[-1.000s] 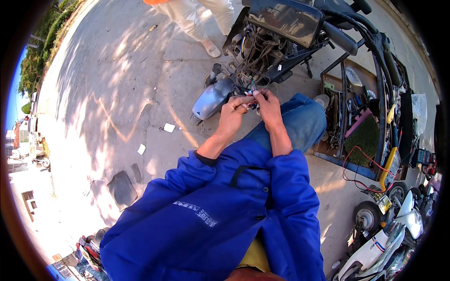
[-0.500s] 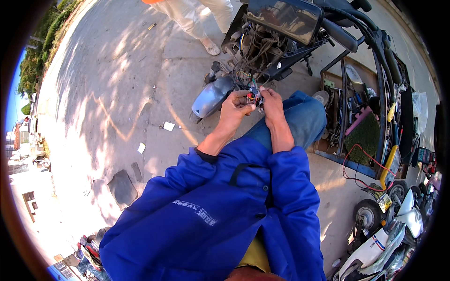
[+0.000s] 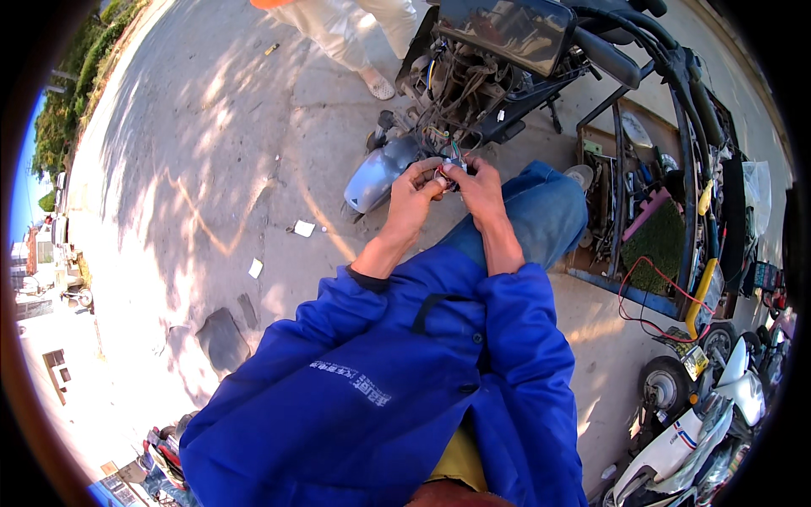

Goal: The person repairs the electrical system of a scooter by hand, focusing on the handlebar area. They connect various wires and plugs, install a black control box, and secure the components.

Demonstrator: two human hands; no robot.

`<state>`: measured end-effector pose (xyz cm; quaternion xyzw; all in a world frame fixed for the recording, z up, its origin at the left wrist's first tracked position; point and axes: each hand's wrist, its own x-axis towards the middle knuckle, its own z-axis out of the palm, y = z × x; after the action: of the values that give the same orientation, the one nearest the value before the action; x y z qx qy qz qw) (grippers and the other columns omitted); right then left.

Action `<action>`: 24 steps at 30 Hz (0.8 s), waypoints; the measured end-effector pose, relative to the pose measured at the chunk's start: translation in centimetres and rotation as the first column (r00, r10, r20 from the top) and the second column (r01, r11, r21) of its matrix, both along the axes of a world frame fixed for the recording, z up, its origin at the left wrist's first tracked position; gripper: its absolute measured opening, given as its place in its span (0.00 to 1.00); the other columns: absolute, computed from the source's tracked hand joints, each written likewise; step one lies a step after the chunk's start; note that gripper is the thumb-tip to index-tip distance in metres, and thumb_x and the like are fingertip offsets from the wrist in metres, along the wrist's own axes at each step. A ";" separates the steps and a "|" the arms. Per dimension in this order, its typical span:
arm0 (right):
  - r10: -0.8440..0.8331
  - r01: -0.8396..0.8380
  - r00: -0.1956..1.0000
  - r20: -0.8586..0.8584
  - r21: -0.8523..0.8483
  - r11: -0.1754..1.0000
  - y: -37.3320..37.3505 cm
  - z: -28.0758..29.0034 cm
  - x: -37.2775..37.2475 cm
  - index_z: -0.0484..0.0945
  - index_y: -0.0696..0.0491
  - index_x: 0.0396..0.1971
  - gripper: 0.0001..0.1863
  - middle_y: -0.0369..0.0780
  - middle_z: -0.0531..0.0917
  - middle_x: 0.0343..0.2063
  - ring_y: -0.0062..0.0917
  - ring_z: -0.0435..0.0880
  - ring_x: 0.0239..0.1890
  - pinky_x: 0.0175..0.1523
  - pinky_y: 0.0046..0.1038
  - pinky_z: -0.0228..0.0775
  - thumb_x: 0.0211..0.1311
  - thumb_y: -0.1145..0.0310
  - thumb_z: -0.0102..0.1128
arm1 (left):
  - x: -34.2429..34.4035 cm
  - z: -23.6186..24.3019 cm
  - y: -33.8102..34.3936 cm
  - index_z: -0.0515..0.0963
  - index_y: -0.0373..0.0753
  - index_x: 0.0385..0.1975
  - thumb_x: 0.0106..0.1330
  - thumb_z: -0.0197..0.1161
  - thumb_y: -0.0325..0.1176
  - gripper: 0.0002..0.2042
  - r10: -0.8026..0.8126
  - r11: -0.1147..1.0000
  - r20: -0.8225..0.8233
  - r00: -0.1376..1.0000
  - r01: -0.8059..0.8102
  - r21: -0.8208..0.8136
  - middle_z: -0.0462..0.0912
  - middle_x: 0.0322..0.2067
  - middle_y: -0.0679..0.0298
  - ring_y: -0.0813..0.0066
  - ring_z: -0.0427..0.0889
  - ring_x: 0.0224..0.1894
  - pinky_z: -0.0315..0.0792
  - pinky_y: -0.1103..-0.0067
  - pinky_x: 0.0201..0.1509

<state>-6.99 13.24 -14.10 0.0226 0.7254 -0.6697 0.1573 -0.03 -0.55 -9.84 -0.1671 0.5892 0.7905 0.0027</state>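
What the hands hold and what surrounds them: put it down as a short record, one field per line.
Left hand: pinching a small bundle of coloured wires
Right hand: pinching at the same bundle, close against the left hand
Beyond hands: tangle of dark wires
Left of hands: rounded blue-grey cover
Right of hands: blue-edged cart
Lower right: white scooter
Clothing: blue jacket, jeans
Other person: white trousers, top of picture
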 end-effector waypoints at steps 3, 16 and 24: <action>-0.050 0.064 0.992 0.116 -0.120 0.991 -0.4 3.7 0.9 0.75 0.68 0.57 0.27 0.40 0.86 0.38 0.21 0.83 0.38 0.45 0.25 0.74 0.64 0.67 0.70 | -0.6 -0.7 -1.6 0.77 0.31 0.59 0.71 0.62 0.24 0.17 0.101 0.995 0.023 0.995 -0.101 -0.025 0.86 0.45 0.62 0.78 0.83 0.42 0.76 0.80 0.45; -0.082 0.082 0.997 0.008 -0.173 0.981 -0.3 2.8 1.2 0.74 0.66 0.58 0.19 0.46 0.83 0.51 0.27 0.82 0.51 0.59 0.29 0.73 0.71 0.74 0.60 | -0.5 -1.1 -3.6 0.74 0.27 0.59 0.73 0.58 0.23 0.17 0.149 0.988 0.042 0.988 -0.150 0.024 0.86 0.41 0.59 0.75 0.83 0.38 0.75 0.81 0.41; -0.075 0.070 0.997 -0.028 -0.142 0.987 -0.2 3.6 1.2 0.73 0.67 0.59 0.21 0.49 0.83 0.54 0.31 0.82 0.56 0.63 0.30 0.72 0.69 0.76 0.61 | -0.1 -0.7 -2.5 0.81 0.31 0.51 0.68 0.67 0.28 0.14 0.081 0.990 0.081 0.993 -0.070 -0.121 0.87 0.37 0.64 0.81 0.81 0.35 0.70 0.82 0.37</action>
<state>-5.76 12.99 -10.51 0.0268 0.6774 -0.7249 0.1220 -0.11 -3.06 -10.56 -0.2230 0.6275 0.7459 -0.0118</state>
